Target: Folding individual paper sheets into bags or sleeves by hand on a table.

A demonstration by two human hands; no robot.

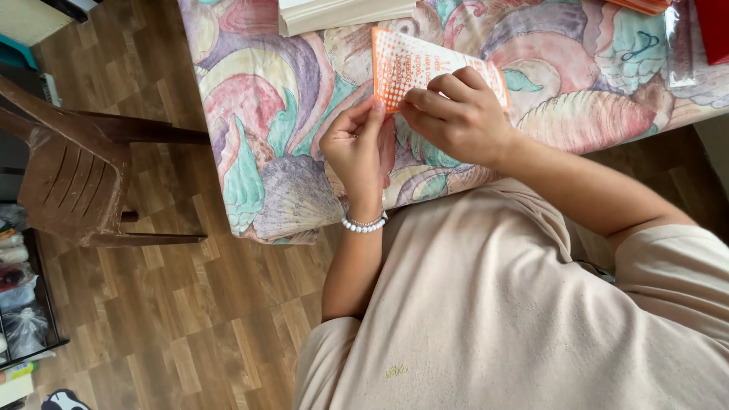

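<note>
An orange and white printed paper packet (416, 64) lies tilted on the table with the colourful shell-pattern cloth (273, 114). My left hand (355, 148), with a white bead bracelet at the wrist, pinches the packet's near left corner between thumb and fingers. My right hand (456, 118) rests on the packet's lower edge, fingers curled and gripping it beside the left hand. Both hands are over the table's near edge, close to my beige shirt.
A stack of cream sheets (334, 14) sits at the table's far edge. Red and orange items (710, 30) lie at the far right. A brown plastic chair (76, 167) stands left of the table on wood flooring. A shelf with bags (23, 304) lines the left edge.
</note>
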